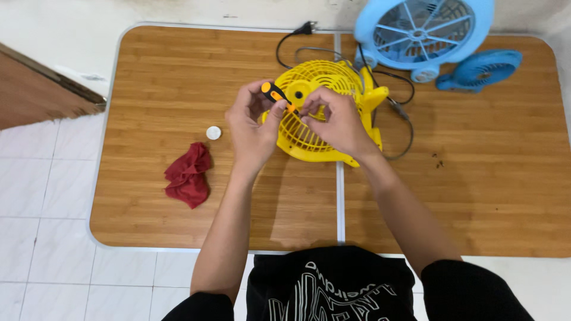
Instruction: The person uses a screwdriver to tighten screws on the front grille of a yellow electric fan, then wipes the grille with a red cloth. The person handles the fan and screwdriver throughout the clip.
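Near the middle of the wooden desk point(178, 89), a bit toward 12 o'clock, sits a small yellow fan point(324, 113) with its grille facing up, and both hands are right over it. The left hand point(253, 128) is curled around a screwdriver point(278, 97) with a black and orange handle, tip angled down toward 4 o'clock at the grille. The right hand point(336, 122) has its fingers pinched narrow right at the screwdriver's tip, resting on the grille; can't tell if there's anything tiny between those fingertips. A black cord point(404, 113) loops out from behind the fan, plug point(307, 27) lying up at 12 o'clock. Off at 1 to 2 o'clock there's a light blue fan point(425, 30) and a darker blue fan part point(482, 70) just beside it. At 9 o'clock from the hands, a crumpled red cloth point(189, 174) and a small white round cap point(213, 132), near each other but not touching.
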